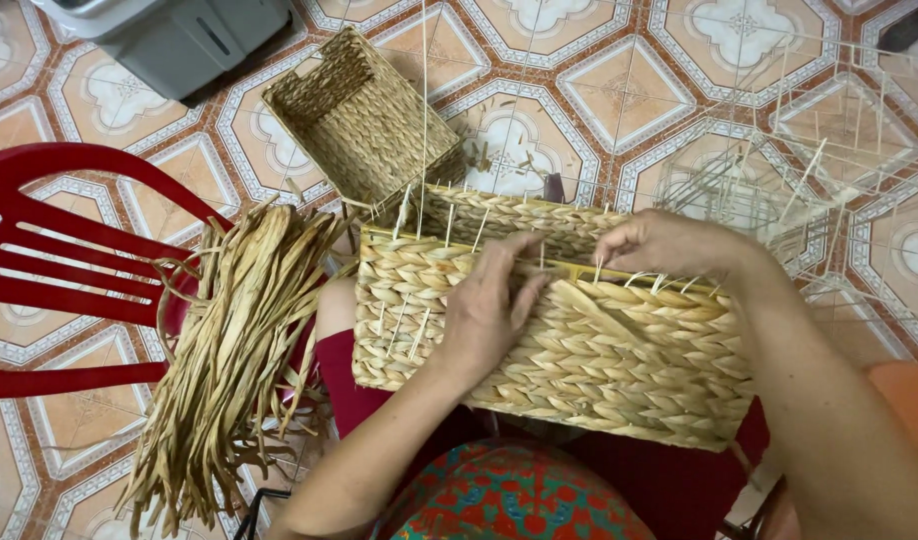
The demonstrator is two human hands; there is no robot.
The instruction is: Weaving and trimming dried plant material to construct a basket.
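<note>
— How many woven baskets were there?
— Two: an unfinished basket [559,340] near, and a finished basket [364,120] farther off.
— And chairs?
— One red chair [49,260] on the left, with one bundle of dried strands [229,350] beside it.
— Hands?
— Two: the left hand [489,305] and the right hand [659,245].

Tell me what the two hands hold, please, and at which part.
Both hands grip the half-woven straw basket at its top rim: the left hand lies on the front wall below the rim, the right hand pinches the rim's edge.
</note>
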